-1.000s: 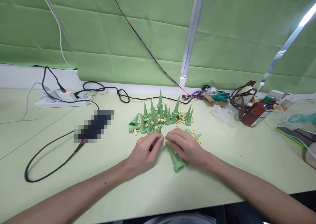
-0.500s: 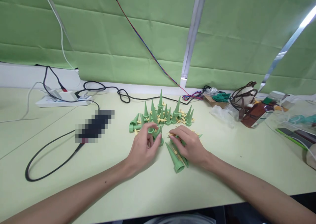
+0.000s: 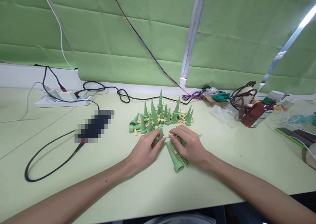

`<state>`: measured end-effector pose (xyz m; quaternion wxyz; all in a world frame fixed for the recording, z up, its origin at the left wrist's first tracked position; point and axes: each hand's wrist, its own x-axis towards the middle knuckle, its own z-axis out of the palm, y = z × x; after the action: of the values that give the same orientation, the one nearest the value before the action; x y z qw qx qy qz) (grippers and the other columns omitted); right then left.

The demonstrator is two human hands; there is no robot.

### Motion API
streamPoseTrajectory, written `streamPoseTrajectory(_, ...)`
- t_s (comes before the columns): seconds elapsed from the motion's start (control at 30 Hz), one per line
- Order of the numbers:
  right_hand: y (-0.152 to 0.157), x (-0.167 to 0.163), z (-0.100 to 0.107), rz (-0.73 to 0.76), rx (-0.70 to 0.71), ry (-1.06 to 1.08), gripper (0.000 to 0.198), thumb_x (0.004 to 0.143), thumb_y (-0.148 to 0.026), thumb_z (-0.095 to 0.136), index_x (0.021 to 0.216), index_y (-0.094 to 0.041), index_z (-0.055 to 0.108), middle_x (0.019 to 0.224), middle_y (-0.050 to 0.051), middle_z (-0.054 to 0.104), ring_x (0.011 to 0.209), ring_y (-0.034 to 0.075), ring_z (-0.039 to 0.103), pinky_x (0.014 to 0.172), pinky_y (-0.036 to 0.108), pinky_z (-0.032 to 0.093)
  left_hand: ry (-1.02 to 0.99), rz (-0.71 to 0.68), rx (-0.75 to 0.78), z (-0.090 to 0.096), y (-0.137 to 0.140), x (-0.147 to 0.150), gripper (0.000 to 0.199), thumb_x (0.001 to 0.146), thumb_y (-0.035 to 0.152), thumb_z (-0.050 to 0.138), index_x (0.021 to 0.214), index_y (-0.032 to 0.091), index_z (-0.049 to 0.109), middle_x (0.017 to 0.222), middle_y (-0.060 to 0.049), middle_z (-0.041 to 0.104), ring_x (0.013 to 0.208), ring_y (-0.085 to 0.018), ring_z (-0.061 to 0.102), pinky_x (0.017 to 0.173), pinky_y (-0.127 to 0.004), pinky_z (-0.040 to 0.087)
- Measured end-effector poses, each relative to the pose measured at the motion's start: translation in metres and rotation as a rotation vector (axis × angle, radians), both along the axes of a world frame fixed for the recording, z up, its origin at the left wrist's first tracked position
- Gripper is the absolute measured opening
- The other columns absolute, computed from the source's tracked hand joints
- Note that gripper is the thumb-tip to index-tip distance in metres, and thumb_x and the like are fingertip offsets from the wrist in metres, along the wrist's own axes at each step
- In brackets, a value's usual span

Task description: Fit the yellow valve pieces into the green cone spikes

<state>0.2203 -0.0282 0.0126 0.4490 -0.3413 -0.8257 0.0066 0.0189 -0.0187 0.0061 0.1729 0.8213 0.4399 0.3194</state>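
My left hand has its fingers curled around a green plastic cone-shaped spike that stands point up; the hand covers most of its base. Close by on the right, my right hand pinches a small yellow plastic piece between thumb and fingertips. Under and in front of that hand lie more green spikes, one with its hollow end facing me, and a few yellow pieces. Behind both hands, a cluster of upright green spikes is mixed with many yellow pieces.
At left are a pixelated dark device with a black cable and a white power strip. At right stand a brown bottle, clear plastic bags and a phone. The pale table ends near me.
My left hand has come down and slightly right, its fingers closing lower around the spike. Spikes behind it are now more visible. My right hand is almost unmoved.
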Motion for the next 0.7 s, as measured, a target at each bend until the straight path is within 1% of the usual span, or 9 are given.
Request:
streamPoseTrajectory(0.13,0.003,0.002,-0.003,-0.036,-0.024,-0.018,0.012,0.098,-0.016,0.051,0.102,-0.02,0.062,0.091,0.007,0.067,0.084,0.02,0.061,0.072,0.031,0.051,0.004,0.002,0.005,-0.001,0.0,0.0,0.025,0.1,0.035,0.046,0.081,0.019,0.049,0.068,0.002,0.053,0.061,-0.014,0.047,0.057,-0.025,0.033)
streamPoseTrajectory(0.27,0.012,0.011,-0.004,-0.12,-0.04,-0.028,0.011,0.097,-0.017,0.052,0.102,-0.019,0.062,0.094,0.008,0.07,0.086,0.022,0.063,0.076,0.035,0.051,0.0,-0.001,-0.008,0.0,-0.001,0.0,0.025,0.099,0.035,0.047,0.081,0.019,0.051,0.069,0.001,0.054,0.061,-0.014,0.047,0.056,-0.026,0.032)
streamPoseTrajectory(0.37,0.021,0.02,-0.003,-0.195,-0.107,-0.075,0.012,0.097,-0.016,0.053,0.103,-0.019,0.063,0.099,0.009,0.071,0.091,0.024,0.063,0.078,0.036,0.051,0.007,0.0,-0.038,0.001,-0.002,0.0,0.025,0.099,0.037,0.046,0.082,0.019,0.052,0.07,0.001,0.054,0.062,-0.015,0.047,0.057,-0.026,0.033)
streamPoseTrajectory(0.47,0.028,0.026,-0.004,-0.226,-0.191,-0.129,0.011,0.096,-0.016,0.053,0.099,-0.019,0.064,0.095,0.008,0.071,0.089,0.024,0.064,0.078,0.036,0.051,0.013,0.0,-0.058,0.002,-0.002,0.0,0.026,0.1,0.038,0.046,0.083,0.019,0.051,0.071,0.001,0.054,0.063,-0.015,0.047,0.058,-0.026,0.033)
streamPoseTrajectory(0.53,0.031,0.028,-0.004,-0.233,-0.222,-0.149,0.012,0.097,-0.018,0.053,0.098,-0.019,0.064,0.093,0.007,0.071,0.088,0.024,0.065,0.078,0.036,0.051,0.013,0.001,-0.063,0.002,-0.002,0.0,0.026,0.1,0.039,0.046,0.083,0.019,0.051,0.072,0.001,0.054,0.064,-0.015,0.047,0.058,-0.027,0.033)
streamPoseTrajectory(0.7,0.034,0.032,-0.004,-0.253,-0.211,-0.166,0.016,0.099,-0.021,0.05,0.101,-0.019,0.065,0.097,0.008,0.073,0.09,0.024,0.066,0.08,0.035,0.05,0.015,0.001,-0.065,0.0,-0.002,0.0,0.026,0.1,0.04,0.046,0.083,0.019,0.05,0.072,0.001,0.054,0.064,-0.015,0.047,0.059,-0.027,0.033)
